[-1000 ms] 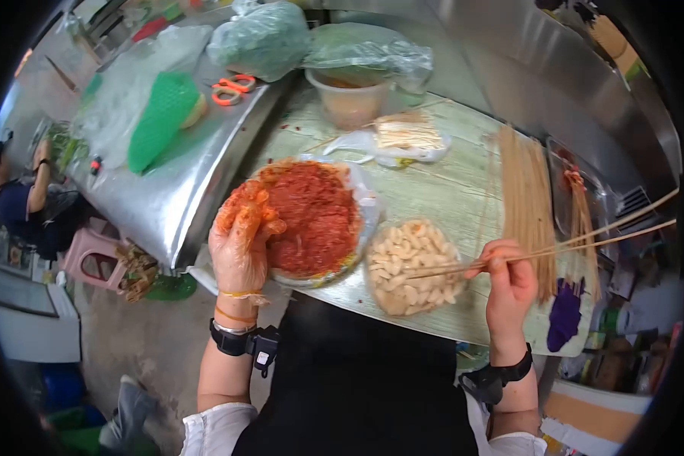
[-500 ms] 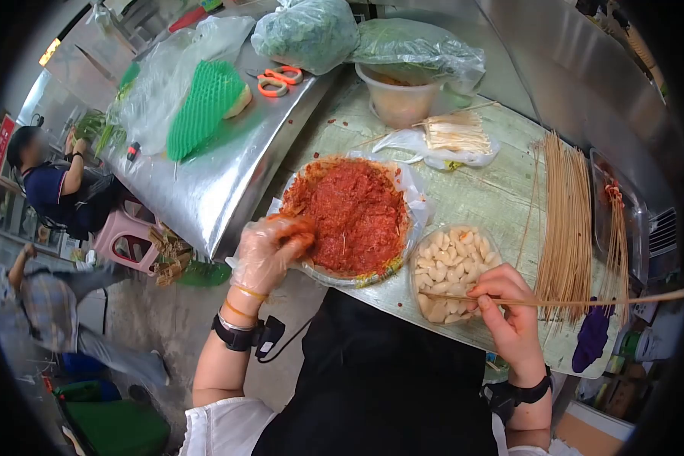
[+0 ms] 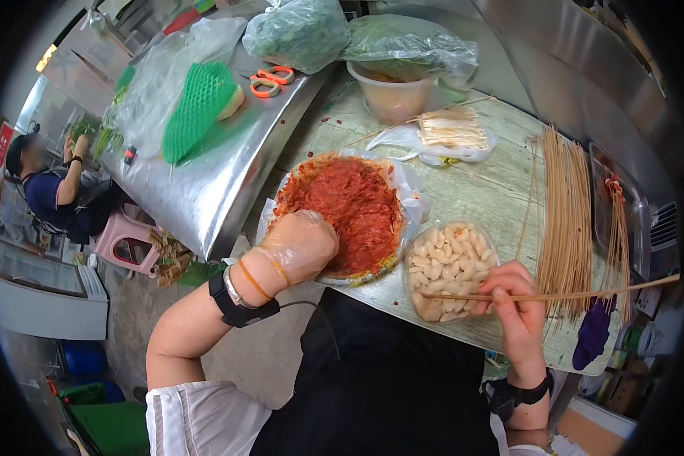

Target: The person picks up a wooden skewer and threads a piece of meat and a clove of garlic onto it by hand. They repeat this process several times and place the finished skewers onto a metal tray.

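Note:
My left hand (image 3: 302, 242), in a clear plastic glove with a rubber band at the wrist, reaches over the near left side of a bowl of red minced-meat-like mixture (image 3: 349, 201). Its fingers point down into the mixture and are hidden behind the back of the hand. White plastic film (image 3: 410, 186) lines the bowl. My right hand (image 3: 518, 300) is bare and pinches a thin bamboo skewer (image 3: 600, 295), perhaps more than one, held nearly level. The skewer's left end passes over a clear tub of pale pieces like peeled garlic cloves (image 3: 452, 258).
Many loose bamboo skewers (image 3: 564, 213) lie to the right, near a metal tray (image 3: 619, 182). Behind the bowl are enoki mushrooms (image 3: 452, 129) and a plastic tub (image 3: 394, 99). Orange-handled scissors (image 3: 270, 82) rest on the steel table (image 3: 205, 190). Another person (image 3: 57, 182) sits at far left.
My left hand has moved right and turned over into the red mixture; its fingers were visible before. My right hand stays almost in place with the skewer. A walking person at left has left view.

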Available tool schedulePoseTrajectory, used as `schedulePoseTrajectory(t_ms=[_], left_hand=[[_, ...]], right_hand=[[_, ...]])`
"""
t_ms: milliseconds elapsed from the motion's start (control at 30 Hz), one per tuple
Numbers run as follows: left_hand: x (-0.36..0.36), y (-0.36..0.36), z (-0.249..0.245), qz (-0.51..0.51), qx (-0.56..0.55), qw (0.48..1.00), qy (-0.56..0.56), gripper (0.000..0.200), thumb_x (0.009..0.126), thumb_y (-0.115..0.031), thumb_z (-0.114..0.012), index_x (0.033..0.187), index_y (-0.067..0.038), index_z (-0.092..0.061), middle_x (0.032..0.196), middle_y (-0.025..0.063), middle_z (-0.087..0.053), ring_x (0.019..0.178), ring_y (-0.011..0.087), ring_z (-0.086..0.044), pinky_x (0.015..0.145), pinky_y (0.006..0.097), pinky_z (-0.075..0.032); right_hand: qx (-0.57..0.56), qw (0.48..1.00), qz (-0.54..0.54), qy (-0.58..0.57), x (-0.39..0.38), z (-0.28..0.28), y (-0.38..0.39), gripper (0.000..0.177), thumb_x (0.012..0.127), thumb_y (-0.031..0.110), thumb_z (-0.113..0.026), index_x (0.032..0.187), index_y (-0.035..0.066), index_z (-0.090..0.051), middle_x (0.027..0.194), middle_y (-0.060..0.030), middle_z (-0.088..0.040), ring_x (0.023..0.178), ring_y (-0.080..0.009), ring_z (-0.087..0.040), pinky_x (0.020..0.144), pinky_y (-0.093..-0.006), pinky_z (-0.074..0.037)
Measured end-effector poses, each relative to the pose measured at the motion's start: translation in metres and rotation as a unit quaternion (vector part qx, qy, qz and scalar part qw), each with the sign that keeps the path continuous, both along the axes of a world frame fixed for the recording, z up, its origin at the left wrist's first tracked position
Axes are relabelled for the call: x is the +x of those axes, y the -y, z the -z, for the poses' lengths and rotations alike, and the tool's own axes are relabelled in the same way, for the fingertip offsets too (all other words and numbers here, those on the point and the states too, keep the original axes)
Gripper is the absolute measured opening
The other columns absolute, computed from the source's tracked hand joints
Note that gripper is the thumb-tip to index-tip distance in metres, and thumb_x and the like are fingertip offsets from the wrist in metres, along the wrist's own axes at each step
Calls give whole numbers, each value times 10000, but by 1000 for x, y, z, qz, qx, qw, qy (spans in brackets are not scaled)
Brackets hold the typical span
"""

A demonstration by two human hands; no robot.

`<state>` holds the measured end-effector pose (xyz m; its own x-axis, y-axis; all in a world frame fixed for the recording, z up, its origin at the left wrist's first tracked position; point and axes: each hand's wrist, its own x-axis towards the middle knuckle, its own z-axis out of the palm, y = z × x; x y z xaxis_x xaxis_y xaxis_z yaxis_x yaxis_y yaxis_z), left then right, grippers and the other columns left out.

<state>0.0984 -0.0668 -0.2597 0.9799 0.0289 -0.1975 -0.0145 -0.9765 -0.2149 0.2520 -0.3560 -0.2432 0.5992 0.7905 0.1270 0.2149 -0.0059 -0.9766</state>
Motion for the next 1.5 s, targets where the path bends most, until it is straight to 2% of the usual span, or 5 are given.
schedulePoseTrajectory(t_ms=[200, 300, 733, 1367, 1500], left_hand=[[-16, -27, 2, -49, -279, 952, 119, 116, 762, -144, -661, 747, -29, -657, 723, 100, -645, 669, 282, -614, 612, 395, -486], [-23, -14, -12, -347, -691, 621, 129, 119, 832, -119, -666, 855, -2, -666, 669, 24, -607, 608, 85, -572, 534, 252, -456], [-20, -3, 16, -299, -866, 328, 229, 148, 894, -75, -582, 1008, 12, -545, 894, 142, -640, 702, 196, -654, 644, 320, -574], [15, 51, 14, -276, -725, 489, 398, 201, 838, 35, -572, 1030, 57, -626, 952, 58, -626, 797, 93, -586, 694, 201, -471], [19, 50, 12, -257, -625, 615, 406, 187, 848, 14, -580, 1020, 53, -642, 886, 35, -612, 714, 67, -536, 614, 193, -435]], right_hand=[[121, 989, 84, -30, 10, 5, 12, 238, 949, 180, -495, 853, -17, -586, 879, -81, -503, 672, -125, -569, 633, -248, -463], [94, 993, 77, -2, 9, 11, 6, 232, 943, 175, -514, 838, -17, -591, 860, -73, -493, 665, -125, -568, 618, -245, -458], [-13, 998, -28, 51, -9, -1, -12, 82, 861, 17, -580, 912, 0, -642, 854, -81, -564, 684, -139, -576, 626, -252, -472], [16, 990, 135, -28, 25, -35, 34, 296, 979, 217, -458, 962, -38, -606, 811, -69, -580, 682, -160, -610, 644, -265, -505], [30, 994, 104, 24, 24, -35, 21, 318, 989, 213, -444, 943, -46, -622, 852, -72, -558, 714, -135, -601, 649, -248, -491]])
